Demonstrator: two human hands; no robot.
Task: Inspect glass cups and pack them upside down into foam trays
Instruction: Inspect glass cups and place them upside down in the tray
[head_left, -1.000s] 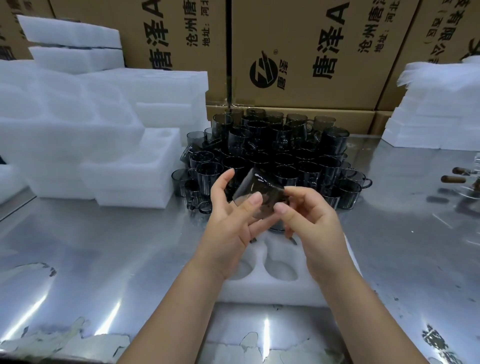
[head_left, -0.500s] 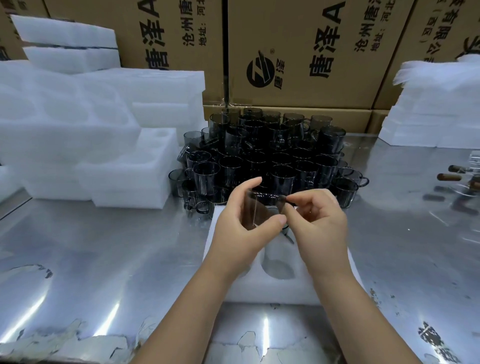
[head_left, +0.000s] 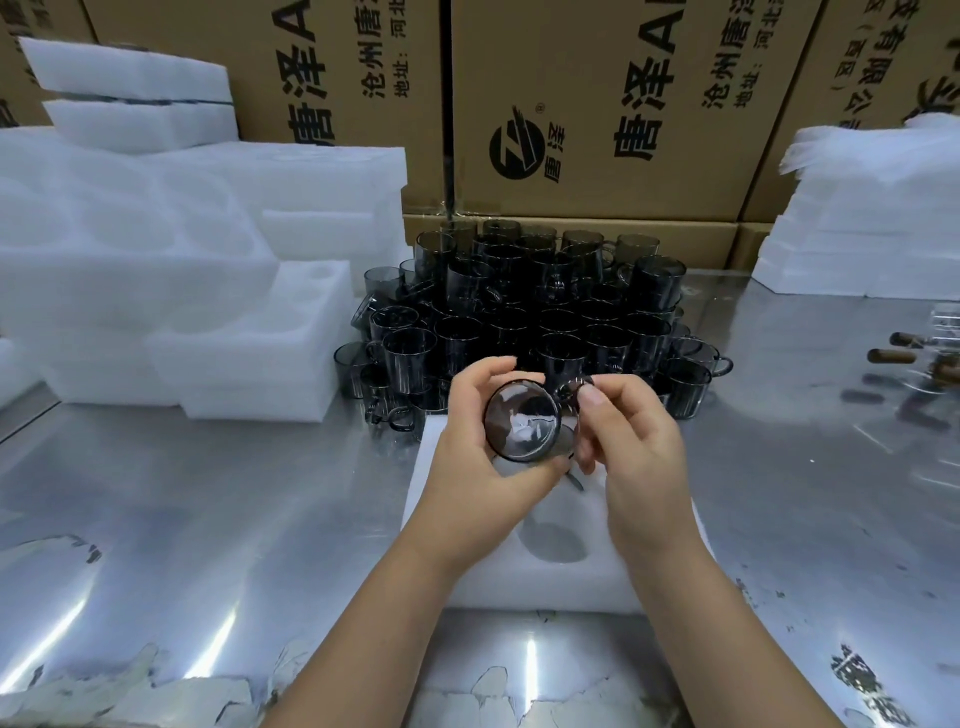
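Observation:
I hold one smoky grey glass cup (head_left: 523, 422) in the air with its round end turned toward me. My left hand (head_left: 475, 467) curls around its body from the left. My right hand (head_left: 631, 457) pinches the cup's handle on the right side. Below the hands lies a white foam tray (head_left: 550, 571) with round pockets; the one pocket I can see holds nothing. Behind the hands stands a dense cluster of several more grey glass cups (head_left: 524, 322), stacked in two layers.
The metal table (head_left: 208, 519) is shiny, with peeling film at the near edge. Stacks of white foam trays (head_left: 171, 291) stand at the left and foam sheets (head_left: 862, 208) at the right. Cardboard boxes (head_left: 597, 104) line the back. Small brown items (head_left: 893, 356) lie at far right.
The cup has been rotated from side-on to having its round end face me. Both hands dropped slightly and stayed on it.

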